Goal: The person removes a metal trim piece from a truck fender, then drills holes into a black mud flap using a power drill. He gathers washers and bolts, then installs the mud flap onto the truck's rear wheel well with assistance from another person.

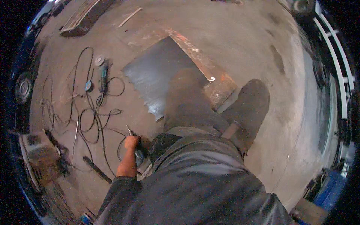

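Note:
My left hand (131, 143) is closed around a power tool (139, 154) with a narrow metal tip pointing up the picture; its exact kind is unclear. My right hand is out of view. Before me a dark sheet of metal (157, 66), ragged along its lower left edge, lies over a worn, rusty board or plate (220, 87). A small white curled piece (212, 79) rests near the sheet's right corner. My leg partly covers the sheet. Left of it, an angle grinder (103, 77) with a pale disc lies on the floor.
Tangled black cables (98, 121) spread over the floor at left, with a blue-faced connector or plug (89, 85) among them. A dark bar (97, 169) lies near my left arm. A boxy machine (40, 157) stands far left. A long beam (81, 21) and a thin strip (130, 17) lie beyond.

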`<state>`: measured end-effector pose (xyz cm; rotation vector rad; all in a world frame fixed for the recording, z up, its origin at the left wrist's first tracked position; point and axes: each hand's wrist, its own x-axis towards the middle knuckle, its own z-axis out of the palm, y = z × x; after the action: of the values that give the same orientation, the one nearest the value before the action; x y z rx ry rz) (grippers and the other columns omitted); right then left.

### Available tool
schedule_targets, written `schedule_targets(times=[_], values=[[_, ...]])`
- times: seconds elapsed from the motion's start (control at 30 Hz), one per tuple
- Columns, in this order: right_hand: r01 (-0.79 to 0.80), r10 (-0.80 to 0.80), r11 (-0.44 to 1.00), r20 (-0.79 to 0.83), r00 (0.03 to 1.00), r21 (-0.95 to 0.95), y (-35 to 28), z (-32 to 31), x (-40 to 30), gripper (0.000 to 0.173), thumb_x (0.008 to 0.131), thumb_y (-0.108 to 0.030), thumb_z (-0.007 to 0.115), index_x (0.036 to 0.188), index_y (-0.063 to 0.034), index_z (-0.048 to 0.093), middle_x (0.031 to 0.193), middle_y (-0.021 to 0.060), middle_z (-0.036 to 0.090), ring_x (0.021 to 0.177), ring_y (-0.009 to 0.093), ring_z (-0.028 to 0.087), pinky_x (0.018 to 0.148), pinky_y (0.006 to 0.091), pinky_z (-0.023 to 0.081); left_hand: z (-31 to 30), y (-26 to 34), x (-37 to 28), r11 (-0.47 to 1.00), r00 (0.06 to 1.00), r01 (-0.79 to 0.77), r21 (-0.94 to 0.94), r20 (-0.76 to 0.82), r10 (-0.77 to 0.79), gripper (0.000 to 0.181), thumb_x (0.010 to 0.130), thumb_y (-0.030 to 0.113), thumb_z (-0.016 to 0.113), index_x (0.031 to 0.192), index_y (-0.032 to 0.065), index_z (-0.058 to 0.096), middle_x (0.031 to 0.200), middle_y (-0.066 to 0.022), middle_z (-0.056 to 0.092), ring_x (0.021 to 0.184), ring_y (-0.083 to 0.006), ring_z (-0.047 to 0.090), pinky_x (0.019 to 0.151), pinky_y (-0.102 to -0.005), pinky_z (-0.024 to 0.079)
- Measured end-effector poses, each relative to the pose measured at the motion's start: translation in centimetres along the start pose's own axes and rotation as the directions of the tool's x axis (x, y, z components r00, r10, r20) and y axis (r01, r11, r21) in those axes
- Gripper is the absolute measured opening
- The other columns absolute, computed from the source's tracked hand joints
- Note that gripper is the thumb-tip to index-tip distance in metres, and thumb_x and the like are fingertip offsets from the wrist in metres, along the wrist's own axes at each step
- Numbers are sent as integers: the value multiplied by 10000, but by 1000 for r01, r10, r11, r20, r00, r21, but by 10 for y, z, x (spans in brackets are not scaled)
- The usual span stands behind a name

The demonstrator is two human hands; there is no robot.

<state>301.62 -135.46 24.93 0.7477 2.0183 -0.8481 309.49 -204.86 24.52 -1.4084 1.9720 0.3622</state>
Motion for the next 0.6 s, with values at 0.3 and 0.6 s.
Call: schedule_targets(times=[0.3,0.6], values=[[481,-232,659,-453,861,578,-107,-88,12,413,914,-302,620,1213,-23,561,969,62,624,861,182,595,753,348,502,-8,-31,13,943,964,-265,200,18,266,535,811,514,630,1016,23,693,1019,-191,698,988,-342,667,835,-436,515],[925,-927,373,-5,375,74,-445,-51,-190,530,811,-230,700,1280,-38,546,1258,152,594,1138,257,579,986,376,448,-205,-46,-93,565,958,-274,-778,-169,232,460,850,505,636,916,50,639,771,-52,618,654,-209,570,631,-363,466]])
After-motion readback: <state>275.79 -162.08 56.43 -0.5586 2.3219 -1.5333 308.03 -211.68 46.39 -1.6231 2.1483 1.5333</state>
